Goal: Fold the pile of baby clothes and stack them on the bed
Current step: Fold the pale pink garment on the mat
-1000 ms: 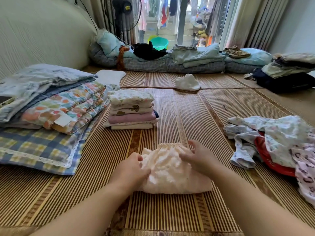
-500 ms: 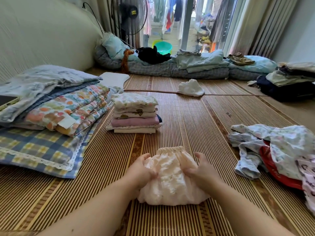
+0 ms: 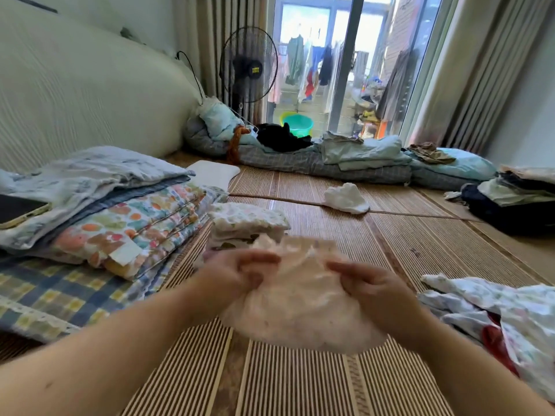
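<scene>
Straight ahead at 12 o'clock, the pale pink garment (image 3: 300, 313) hangs between your hands over the woven mat (image 3: 288, 382). Your left hand (image 3: 237, 274) grips its upper edge at 10 o'clock and your right hand (image 3: 375, 283) at 2 o'clock. The fingers are curled into the cloth, though blur hides the exact pinch. The cloth sags below both grips. It looks light, soft and limp, so take it by the top corners. The unfolded pile (image 3: 504, 310) lies at 3 o'clock. Farther off, at 11 o'clock, sits the folded stack (image 3: 249, 223).
</scene>
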A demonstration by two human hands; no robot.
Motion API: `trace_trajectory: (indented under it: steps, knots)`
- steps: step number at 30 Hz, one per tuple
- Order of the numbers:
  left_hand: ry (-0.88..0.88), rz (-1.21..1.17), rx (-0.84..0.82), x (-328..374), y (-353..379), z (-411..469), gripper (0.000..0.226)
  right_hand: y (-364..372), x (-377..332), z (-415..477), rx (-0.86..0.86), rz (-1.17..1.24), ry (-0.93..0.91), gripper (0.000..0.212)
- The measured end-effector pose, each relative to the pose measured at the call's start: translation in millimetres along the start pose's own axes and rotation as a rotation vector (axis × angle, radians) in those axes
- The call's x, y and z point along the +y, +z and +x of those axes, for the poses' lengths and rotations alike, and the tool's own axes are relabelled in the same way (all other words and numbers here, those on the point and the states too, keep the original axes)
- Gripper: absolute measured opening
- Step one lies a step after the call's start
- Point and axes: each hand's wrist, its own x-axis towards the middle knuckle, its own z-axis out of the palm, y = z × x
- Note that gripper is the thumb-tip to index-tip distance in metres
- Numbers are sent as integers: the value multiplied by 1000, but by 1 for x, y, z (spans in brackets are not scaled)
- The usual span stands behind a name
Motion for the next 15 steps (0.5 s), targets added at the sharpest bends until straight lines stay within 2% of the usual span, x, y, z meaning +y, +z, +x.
trace_trajectory:
  steps: [4, 6, 11, 13, 15]
  knots:
    - [110, 379, 136, 51, -53, 61, 52, 2, -44, 80, 15, -199, -99, 50]
    - [129, 380, 213, 61, -77, 96, 57, 14, -58, 125, 25, -264, -128, 56]
    - [81, 479, 374, 39, -122, 171, 55, 53, -54, 228, -40, -475, -166, 50]
    - [7, 542, 376, 17, -135, 193, 55, 64, -40, 260, -26, -513, -156, 50]
    - [-62, 581, 324, -9, -143, 209, 45, 72, -22, 281, -90, -586, -112, 45]
